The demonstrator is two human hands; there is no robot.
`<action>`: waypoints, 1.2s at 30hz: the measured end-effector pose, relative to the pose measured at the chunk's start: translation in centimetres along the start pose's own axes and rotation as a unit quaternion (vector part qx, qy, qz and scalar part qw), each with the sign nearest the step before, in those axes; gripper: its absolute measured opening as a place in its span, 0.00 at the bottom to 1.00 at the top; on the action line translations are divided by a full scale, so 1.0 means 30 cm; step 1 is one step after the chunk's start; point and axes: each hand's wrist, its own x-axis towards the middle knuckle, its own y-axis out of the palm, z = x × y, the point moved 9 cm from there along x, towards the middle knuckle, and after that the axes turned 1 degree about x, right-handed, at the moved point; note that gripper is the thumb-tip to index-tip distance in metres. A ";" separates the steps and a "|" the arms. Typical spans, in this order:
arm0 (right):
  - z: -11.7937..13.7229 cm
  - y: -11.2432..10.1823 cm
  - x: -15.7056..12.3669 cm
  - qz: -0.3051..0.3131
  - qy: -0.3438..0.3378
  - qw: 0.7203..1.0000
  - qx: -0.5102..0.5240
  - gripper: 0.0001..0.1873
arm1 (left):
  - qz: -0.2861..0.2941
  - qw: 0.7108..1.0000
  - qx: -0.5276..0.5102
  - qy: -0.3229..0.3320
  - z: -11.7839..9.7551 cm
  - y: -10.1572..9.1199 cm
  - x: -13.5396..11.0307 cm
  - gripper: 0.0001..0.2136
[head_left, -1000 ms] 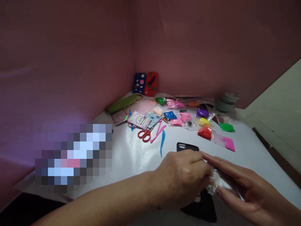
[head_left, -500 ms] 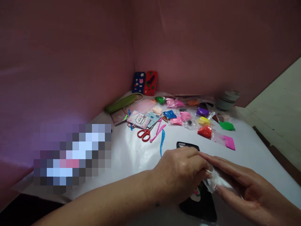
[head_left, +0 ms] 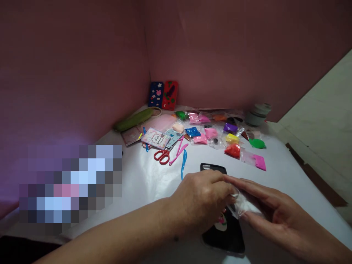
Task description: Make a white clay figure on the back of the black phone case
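Note:
My left hand point(head_left: 203, 200) and my right hand point(head_left: 271, 214) meet over a black phone case point(head_left: 224, 231) lying on the white table point(head_left: 148, 179). Both pinch a small clear plastic bag point(head_left: 243, 205) between them, the left with closed fingers at its left edge, the right with fingers long around it. The case's top end point(head_left: 213, 167) shows beyond my left hand. A small pink and white shape sits on the case under the hands.
Red scissors point(head_left: 162, 156), pink and blue plastic tools point(head_left: 183, 161) and several small bags of coloured clay point(head_left: 232, 149) lie beyond the case. Two decorated phone cases point(head_left: 163, 95) lean against the pink wall. A grey jar point(head_left: 255, 113) stands at the back right.
The view has shifted slightly, so everything sits a little left and lower. My hands stay together on the clear bag, and more of the black case shows below them.

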 end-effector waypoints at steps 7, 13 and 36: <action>-0.023 0.002 0.003 0.005 0.019 1.000 0.002 0.26 | 0.051 0.994 -0.051 -0.083 0.039 0.013 0.011 0.05; -0.013 0.013 0.002 0.016 0.010 1.000 0.001 0.26 | 0.051 0.991 -0.082 -0.087 0.043 0.017 0.006 0.02; 0.035 0.016 -0.004 0.003 -0.050 0.998 -0.036 0.28 | 0.023 0.999 0.026 -0.005 -0.004 0.021 -0.010 0.10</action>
